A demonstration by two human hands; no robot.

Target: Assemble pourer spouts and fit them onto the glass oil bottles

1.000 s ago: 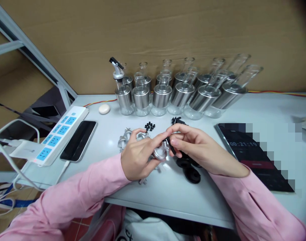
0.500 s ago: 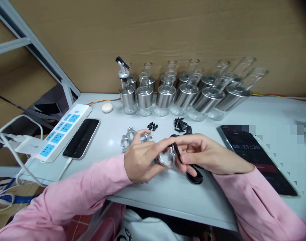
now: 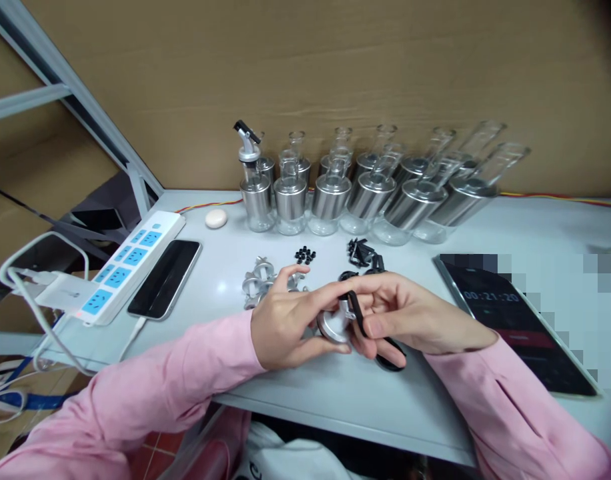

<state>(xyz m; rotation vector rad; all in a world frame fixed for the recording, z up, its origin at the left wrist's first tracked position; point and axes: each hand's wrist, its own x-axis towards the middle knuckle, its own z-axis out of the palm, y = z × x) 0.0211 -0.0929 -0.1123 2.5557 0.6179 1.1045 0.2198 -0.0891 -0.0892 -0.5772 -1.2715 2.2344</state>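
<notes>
Between both hands, above the table's front half, is a silver pourer spout (image 3: pixel 335 325) with a round base. My left hand (image 3: pixel 291 319) grips its base between thumb and fingers. My right hand (image 3: pixel 403 317) pinches a black flip lever (image 3: pixel 356 312) at the spout's tip; whether it is fully fitted I cannot tell. Behind my left hand lie several silver spout parts (image 3: pixel 258 280), partly hidden. Small black caps (image 3: pixel 305 255) and black levers (image 3: pixel 363 253) lie in piles farther back. Black round parts (image 3: pixel 391 357) show beneath my right hand.
Several steel-sleeved glass bottles (image 3: pixel 330 200) line the back; the leftmost front bottle (image 3: pixel 256 200) carries a finished-looking pourer. On the left are a power strip (image 3: pixel 130 267), a phone (image 3: pixel 165 280) and a white round object (image 3: pixel 216 219). A tablet-like timer screen (image 3: pixel 510 327) lies right.
Both hands still hold the spout and lever, tilted slightly differently, with the spout's base more in sight. The whole view has shifted slightly.
</notes>
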